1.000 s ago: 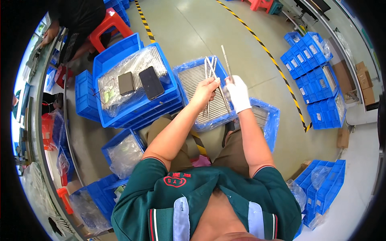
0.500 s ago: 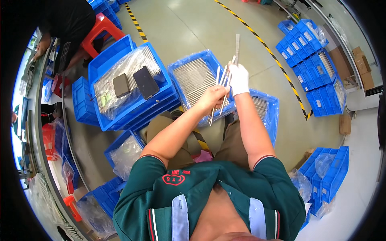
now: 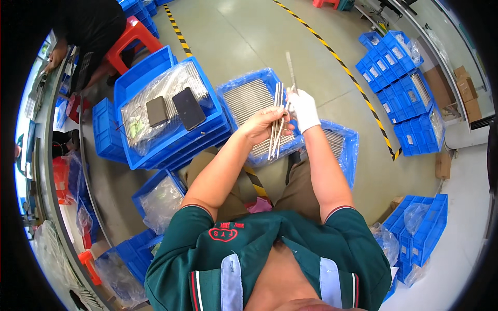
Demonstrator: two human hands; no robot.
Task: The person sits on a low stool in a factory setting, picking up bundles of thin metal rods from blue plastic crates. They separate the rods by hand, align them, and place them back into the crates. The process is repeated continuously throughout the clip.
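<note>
In the head view, the person is sitting over a cluster of blue crates on the floor (image 3: 244, 36). The left hand (image 3: 264, 127), bare, is closing around a bundle of thin metal rods (image 3: 276, 122), its fingers wrapped about the bundle's middle so the rods are standing nearly upright, fanning slightly at the lower ends. The right hand (image 3: 303, 109), in a white glove, is pinching a single rod (image 3: 289, 67) at its lower end, just beside the bundle; that rod is pointing up and away from the body. Both hands are hanging above the plastic-lined blue tray (image 3: 249, 96) that is filled with rows of the same rods, and a second lined tray (image 3: 342, 145) is lying to the right, partly hidden by the right forearm.

Compared with half a second ago, the two hands are sitting closer together and higher in the picture, the bundle has turned from a slant to nearly vertical, and the single rod is still raised in the gloved hand.

To the left, a larger blue crate (image 3: 155, 88) is carrying a plastic-covered load with two dark phones (image 3: 176, 109) lying on top. Stacked blue bins (image 3: 399, 62) are standing well apart at the upper right. Another person's arm (image 3: 57, 54) is reaching in at the upper left.
</note>
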